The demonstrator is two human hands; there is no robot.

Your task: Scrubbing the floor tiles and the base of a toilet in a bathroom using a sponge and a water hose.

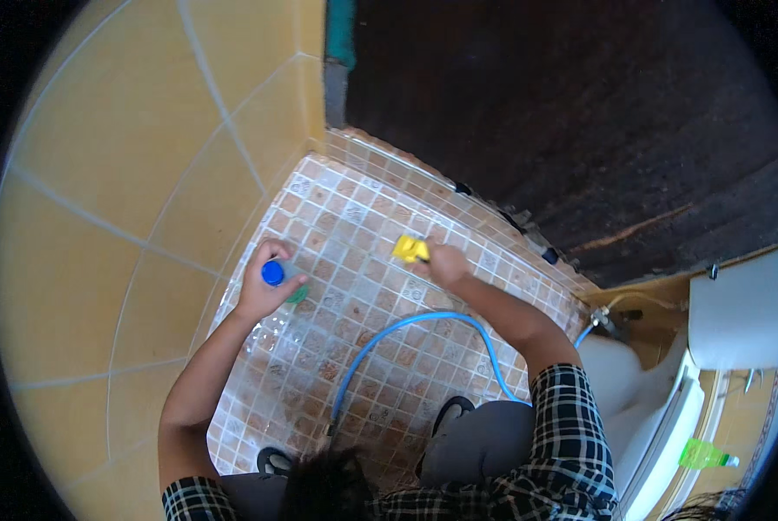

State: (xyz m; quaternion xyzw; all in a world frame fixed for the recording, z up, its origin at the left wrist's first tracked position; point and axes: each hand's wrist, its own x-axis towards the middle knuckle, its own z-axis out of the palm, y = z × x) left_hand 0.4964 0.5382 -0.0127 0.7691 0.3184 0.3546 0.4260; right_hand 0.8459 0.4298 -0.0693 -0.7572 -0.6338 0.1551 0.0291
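My left hand (266, 280) is closed around a bottle with a blue cap (273, 273), held over the tiled floor at the left; a green patch shows beside my thumb. To the right, my right hand (447, 262) grips a yellow scrub brush (410, 249) by its near end, low over the small floor tiles (356, 260). The underside of the yellow tool is hidden, and so is most of the bottle's body.
A blue hose (428, 316) curves across the floor between my arms. At the right stand a white toilet (662, 417) with its tank (734, 325) and a green bottle (705, 454). Yellow wall tiles (115, 215) rise at the left; a dark door panel (525, 117) lies beyond a low tiled curb (421, 176).
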